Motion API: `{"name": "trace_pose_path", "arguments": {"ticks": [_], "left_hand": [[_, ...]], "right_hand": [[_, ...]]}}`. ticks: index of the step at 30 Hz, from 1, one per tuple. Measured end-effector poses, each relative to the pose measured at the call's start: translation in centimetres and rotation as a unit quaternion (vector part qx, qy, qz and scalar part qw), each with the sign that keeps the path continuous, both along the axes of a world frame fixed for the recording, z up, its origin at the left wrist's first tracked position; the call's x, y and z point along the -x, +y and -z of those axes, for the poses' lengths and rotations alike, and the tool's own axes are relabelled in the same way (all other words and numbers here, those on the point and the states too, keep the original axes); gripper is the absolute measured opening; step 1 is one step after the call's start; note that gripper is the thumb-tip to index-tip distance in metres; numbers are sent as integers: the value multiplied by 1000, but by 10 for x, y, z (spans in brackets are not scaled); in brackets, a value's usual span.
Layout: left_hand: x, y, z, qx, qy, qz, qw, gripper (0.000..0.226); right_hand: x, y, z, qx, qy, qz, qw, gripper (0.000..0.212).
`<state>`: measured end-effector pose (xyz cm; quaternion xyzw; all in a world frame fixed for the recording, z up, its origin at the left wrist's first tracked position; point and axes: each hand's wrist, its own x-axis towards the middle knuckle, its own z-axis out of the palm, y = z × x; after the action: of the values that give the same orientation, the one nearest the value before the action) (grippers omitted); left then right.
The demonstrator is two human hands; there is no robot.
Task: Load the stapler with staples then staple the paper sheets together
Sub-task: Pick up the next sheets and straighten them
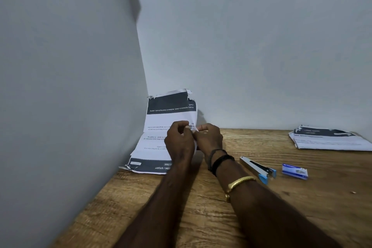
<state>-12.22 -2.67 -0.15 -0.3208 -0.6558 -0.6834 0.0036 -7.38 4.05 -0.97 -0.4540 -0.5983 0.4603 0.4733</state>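
Observation:
Printed paper sheets [161,127] with dark header bands lie in the desk's far left corner, their upper half bent up against the wall. My left hand [178,139] and my right hand [209,138] meet at the sheets' right edge, and both pinch it between curled fingers. A silver stapler [256,169] with blue plastic ends lies on the desk just right of my right wrist, nobody touching it. A small blue and white staple box [295,171] sits further right of the stapler.
The wooden desk [231,217] is closed in by grey walls on the left and at the back. A second stack of printed papers [330,138] lies at the far right by the back wall. A tiny scrap [353,192] sits near the right.

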Motion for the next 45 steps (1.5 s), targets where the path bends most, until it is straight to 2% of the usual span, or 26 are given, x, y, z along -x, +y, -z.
{"name": "trace_pose_path", "arguments": {"ticks": [3, 8, 15, 19, 22, 24, 28, 31, 34, 39, 42, 45], "left_hand": [[-15, -1, -3, 6, 16, 27, 999, 14], [-47, 0, -12, -3, 28, 67, 997, 14], [-99, 12, -20, -8, 69, 109, 992, 17], [-116, 22, -23, 48, 77, 118, 989, 18], [-119, 32, -20, 92, 101, 81, 987, 20], [-118, 38, -19, 119, 79, 46, 989, 20], [-105, 48, -16, 109, -43, 67, 991, 19], [-94, 53, -14, 116, -105, 64, 986, 26], [-86, 57, -3, 116, -125, 69, 983, 26], [-75, 59, 11, 109, -145, 81, 980, 25], [-71, 60, 11, 79, -181, 101, 975, 24], [-74, 61, 14, 80, -171, 90, 978, 25]], "right_hand": [[-16, -1, -2, -10, 13, 13, 1000, 22], [-59, 7, -6, -24, 27, 31, 999, 15], [-133, 20, -13, -19, 74, 56, 995, 17], [-179, 30, -13, -23, 82, 70, 994, 18], [-209, 36, -11, -38, 75, 92, 992, 22], [-224, 38, -9, -41, 80, 100, 991, 24], [-236, 45, -3, -39, 71, 102, 991, 26], [-235, 49, 3, -36, 49, 117, 991, 30], [-234, 53, 9, -49, 10, 118, 992, 28], [-239, 59, 15, -62, -22, 45, 997, 20], [-242, 61, 18, -37, -10, 44, 998, 18], [-242, 63, 18, -46, -45, 53, 996, 17]]}}
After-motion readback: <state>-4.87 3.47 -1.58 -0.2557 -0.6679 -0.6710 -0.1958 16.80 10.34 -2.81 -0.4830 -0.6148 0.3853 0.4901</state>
